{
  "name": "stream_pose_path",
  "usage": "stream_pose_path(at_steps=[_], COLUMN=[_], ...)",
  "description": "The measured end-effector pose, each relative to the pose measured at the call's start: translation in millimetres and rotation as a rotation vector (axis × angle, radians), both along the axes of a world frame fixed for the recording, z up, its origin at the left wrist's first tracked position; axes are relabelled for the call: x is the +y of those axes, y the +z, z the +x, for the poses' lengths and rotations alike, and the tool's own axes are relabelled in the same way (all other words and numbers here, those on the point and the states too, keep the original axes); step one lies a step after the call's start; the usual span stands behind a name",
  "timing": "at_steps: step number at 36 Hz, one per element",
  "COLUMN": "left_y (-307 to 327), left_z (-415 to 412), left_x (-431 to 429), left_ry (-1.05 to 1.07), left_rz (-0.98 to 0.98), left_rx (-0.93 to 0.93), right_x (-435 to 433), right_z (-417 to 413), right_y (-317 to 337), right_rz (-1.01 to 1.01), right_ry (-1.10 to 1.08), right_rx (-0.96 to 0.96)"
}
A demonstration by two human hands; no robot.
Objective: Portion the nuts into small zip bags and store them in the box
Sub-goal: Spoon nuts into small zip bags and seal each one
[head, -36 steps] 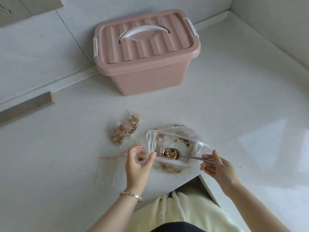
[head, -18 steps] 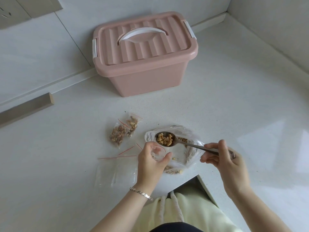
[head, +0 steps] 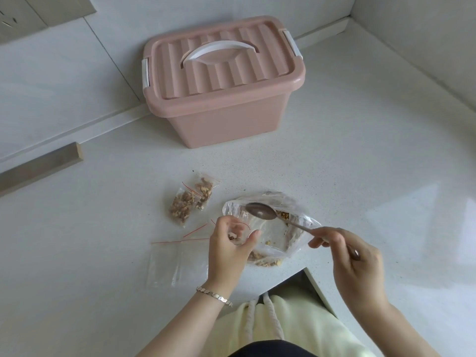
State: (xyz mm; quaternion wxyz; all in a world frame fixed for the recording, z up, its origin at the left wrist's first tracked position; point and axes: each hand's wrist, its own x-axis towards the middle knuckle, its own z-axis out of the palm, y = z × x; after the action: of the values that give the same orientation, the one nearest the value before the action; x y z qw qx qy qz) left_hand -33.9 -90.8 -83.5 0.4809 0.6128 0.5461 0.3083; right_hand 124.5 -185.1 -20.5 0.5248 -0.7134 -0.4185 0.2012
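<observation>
My left hand grips a small clear zip bag with its mouth held wide; a few nut pieces lie inside. In my right hand is a metal spoon, its bowl empty and turned over just above and right of that small bag. Under both sits the large clear bag of nuts, crumpled, with nuts at its near edge. Two filled small zip bags lie to the left. The pink lidded box, lid shut, stands at the back.
Empty zip bags with red seals lie flat left of my left hand. A beige strip sits at the far left by the wall. The white counter has a notch at its front edge by my body.
The spoon rose from the large bag with nuts, came over the small bag and tipped; its bowl is now empty and nuts lie in the small bag.
</observation>
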Motion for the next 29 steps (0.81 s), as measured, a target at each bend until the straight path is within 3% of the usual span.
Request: stream_pose_path(at_steps=[11, 29], left_y=[-4, -20], left_z=[-17, -25], left_x=[2, 0], left_ry=[0.047, 0.043], left_rz=[0.087, -0.065], left_rx=[0.021, 0.082], right_x=[2, 28], right_z=[15, 0], right_y=[-32, -67], right_rz=[-0.317, -0.449], right_ry=[-0.137, -0.009], right_rx=[0.160, 0.517])
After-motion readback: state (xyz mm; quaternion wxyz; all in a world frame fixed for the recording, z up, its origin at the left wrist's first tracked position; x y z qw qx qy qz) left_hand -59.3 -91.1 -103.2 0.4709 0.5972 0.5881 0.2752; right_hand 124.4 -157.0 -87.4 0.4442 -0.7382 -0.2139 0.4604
